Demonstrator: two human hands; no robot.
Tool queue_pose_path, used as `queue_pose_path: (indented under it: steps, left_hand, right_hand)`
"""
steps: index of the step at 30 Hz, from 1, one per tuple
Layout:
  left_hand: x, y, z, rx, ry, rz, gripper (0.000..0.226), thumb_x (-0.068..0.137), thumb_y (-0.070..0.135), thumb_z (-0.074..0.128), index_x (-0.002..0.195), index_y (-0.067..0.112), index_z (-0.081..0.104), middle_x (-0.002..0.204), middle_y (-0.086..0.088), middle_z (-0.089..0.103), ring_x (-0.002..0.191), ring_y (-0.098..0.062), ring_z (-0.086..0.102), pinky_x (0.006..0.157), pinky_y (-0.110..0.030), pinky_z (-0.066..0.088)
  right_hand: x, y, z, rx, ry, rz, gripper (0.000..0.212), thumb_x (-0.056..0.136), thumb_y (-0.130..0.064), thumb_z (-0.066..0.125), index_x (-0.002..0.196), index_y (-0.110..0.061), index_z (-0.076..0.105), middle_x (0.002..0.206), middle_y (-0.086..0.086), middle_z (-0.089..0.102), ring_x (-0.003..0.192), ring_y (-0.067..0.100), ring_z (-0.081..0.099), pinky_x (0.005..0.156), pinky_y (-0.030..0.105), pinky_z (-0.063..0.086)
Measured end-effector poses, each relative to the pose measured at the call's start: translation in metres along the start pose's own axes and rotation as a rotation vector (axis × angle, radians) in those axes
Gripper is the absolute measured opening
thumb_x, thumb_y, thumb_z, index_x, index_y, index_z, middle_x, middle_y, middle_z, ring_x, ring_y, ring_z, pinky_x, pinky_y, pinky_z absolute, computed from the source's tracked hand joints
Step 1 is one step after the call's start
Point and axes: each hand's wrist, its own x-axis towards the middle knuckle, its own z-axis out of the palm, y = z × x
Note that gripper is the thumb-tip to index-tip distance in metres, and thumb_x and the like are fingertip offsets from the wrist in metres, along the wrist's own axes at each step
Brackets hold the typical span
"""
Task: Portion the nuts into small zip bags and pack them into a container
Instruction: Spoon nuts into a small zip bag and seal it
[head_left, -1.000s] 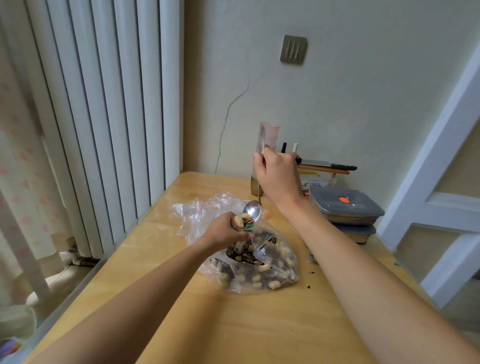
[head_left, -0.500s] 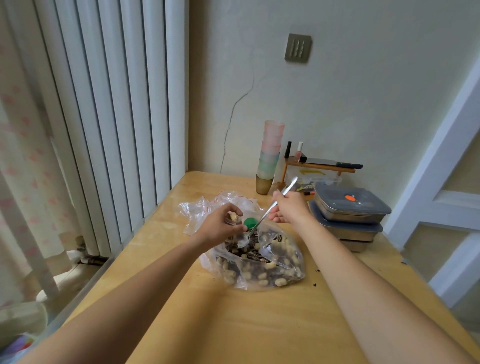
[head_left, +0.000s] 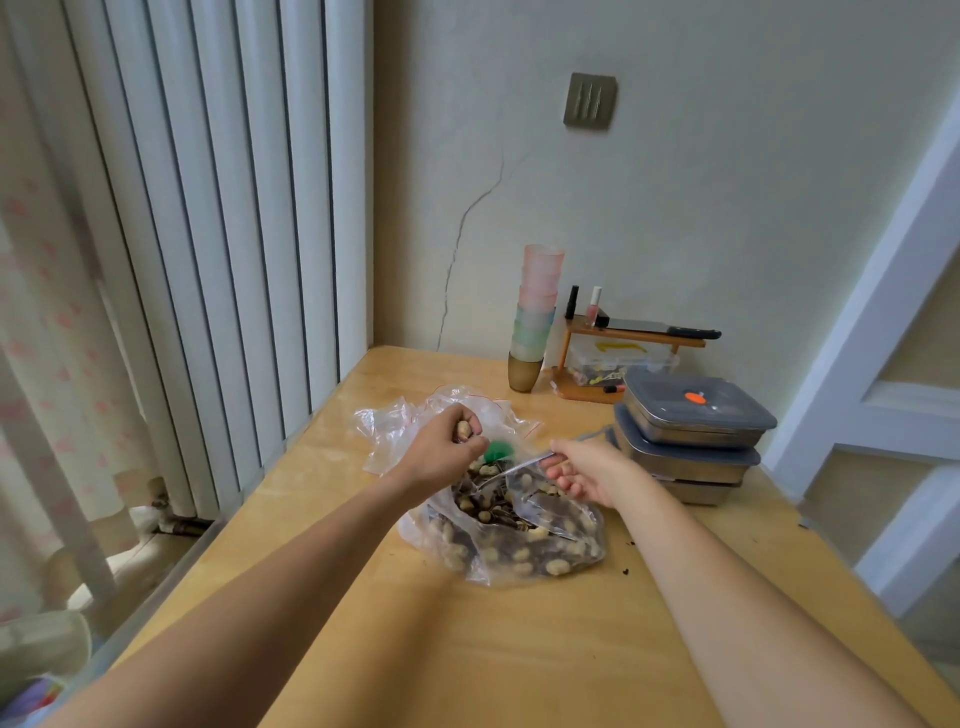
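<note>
A large clear bag of nuts lies open on the wooden table. My right hand grips the handle of a metal spoon, whose bowl end dips into the bag's mouth among the nuts. My left hand is curled at the bag's far rim and pinches a nut with thin clear plastic; a green bit shows just beside its fingers. Crumpled small zip bags with red strips lie behind that hand.
Stacked lidded metal containers stand at the right rear, close to my right hand. A tower of plastic cups and a small wooden shelf with bottles sit against the wall. Crumbs dot the table at right. A radiator lines the left edge.
My right hand has come down from cup height to the bag, and the spoon has dropped from near my left hand into the nuts. My left hand has stayed at the bag's rim.
</note>
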Motion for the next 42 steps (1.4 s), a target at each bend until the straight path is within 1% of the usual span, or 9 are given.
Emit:
queue_pose_path:
  steps: [6,8,10,15,19,22,27,33,42]
  left_hand:
    - [0.002,0.001,0.008,0.259,-0.002,0.045,0.040,0.095,0.009,0.060,0.129,0.013,0.041,0.077,-0.003,0.055,0.066,-0.017,0.052,0.057,-0.021,0.046]
    - [0.003,0.001,0.012,0.375,-0.019,0.082,0.052,0.097,0.007,0.054,0.141,0.011,0.028,0.074,-0.005,0.057,0.068,-0.027,0.058,0.065,-0.032,0.053]
    - [0.004,0.000,0.017,0.463,-0.056,0.110,0.069,0.097,0.006,0.053,0.151,0.010,0.012,0.069,-0.008,0.057,0.068,-0.035,0.060,0.069,-0.047,0.053]
    - [0.005,0.002,0.022,0.501,-0.099,0.127,0.102,0.087,0.005,0.071,0.156,0.011,-0.004,0.064,0.000,0.055,0.058,-0.021,0.055,0.060,-0.036,0.049]
    - [0.005,0.000,0.019,0.416,-0.081,0.108,0.103,0.084,0.008,0.077,0.154,0.010,0.001,0.064,0.003,0.057,0.056,-0.014,0.057,0.054,-0.018,0.046]
    - [0.004,0.000,0.015,0.352,-0.055,0.074,0.097,0.083,0.006,0.079,0.150,0.009,0.009,0.064,0.002,0.057,0.056,-0.007,0.055,0.053,-0.010,0.043]
    - [0.007,-0.002,0.011,0.317,-0.038,0.015,0.083,0.085,0.004,0.073,0.144,0.016,0.015,0.074,-0.005,0.057,0.056,-0.014,0.054,0.052,-0.020,0.048]
    - [0.006,0.000,0.013,0.274,-0.079,0.081,0.082,0.087,0.002,0.068,0.146,0.013,0.011,0.070,-0.004,0.055,0.058,-0.015,0.054,0.054,-0.020,0.045]
    - [-0.003,0.010,0.007,0.086,-0.202,0.072,0.090,0.085,-0.007,0.067,0.145,0.021,0.006,0.088,-0.008,0.055,0.073,-0.019,0.057,0.066,-0.027,0.051]
  right_hand:
    - [-0.006,-0.004,0.003,-0.289,0.060,-0.091,0.039,0.104,-0.031,0.055,0.084,-0.002,0.073,0.052,-0.004,0.056,0.040,0.011,0.040,0.043,0.022,0.029]
    - [-0.008,-0.010,0.009,-0.346,0.032,-0.114,0.039,0.103,-0.030,0.055,0.083,-0.003,0.075,0.051,-0.004,0.058,0.040,0.011,0.042,0.046,0.023,0.031]
    - [-0.010,-0.016,0.016,-0.402,0.019,-0.148,0.037,0.102,-0.028,0.055,0.081,-0.006,0.074,0.053,-0.003,0.059,0.040,0.010,0.043,0.043,0.021,0.031]
    - [-0.009,-0.025,0.028,-0.372,-0.032,-0.323,0.025,0.100,-0.029,0.056,0.094,-0.011,0.072,0.075,0.004,0.066,0.051,0.014,0.051,0.048,0.025,0.037]
    - [-0.014,-0.030,0.032,-0.401,-0.123,-0.377,0.037,0.094,-0.050,0.066,0.108,-0.016,0.066,0.097,0.017,0.074,0.064,0.019,0.057,0.054,0.028,0.042]
    - [-0.016,-0.032,0.033,-0.419,-0.173,-0.358,0.022,0.097,-0.021,0.065,0.114,-0.008,0.063,0.089,0.012,0.072,0.053,0.011,0.057,0.049,0.024,0.038]
    - [-0.013,-0.031,0.036,-0.463,0.008,-0.342,0.026,0.096,-0.006,0.043,0.107,-0.016,0.064,0.080,0.003,0.067,0.060,0.021,0.062,0.057,0.032,0.044]
    - [-0.020,-0.038,0.040,-0.313,-0.161,-0.423,0.017,0.099,-0.027,0.065,0.102,-0.011,0.067,0.094,0.006,0.072,0.051,0.011,0.054,0.049,0.022,0.041]
    - [-0.024,-0.050,0.044,-0.440,-0.075,-0.492,0.014,0.085,-0.004,0.069,0.095,-0.012,0.075,0.078,0.003,0.072,0.060,0.011,0.063,0.053,0.020,0.044]
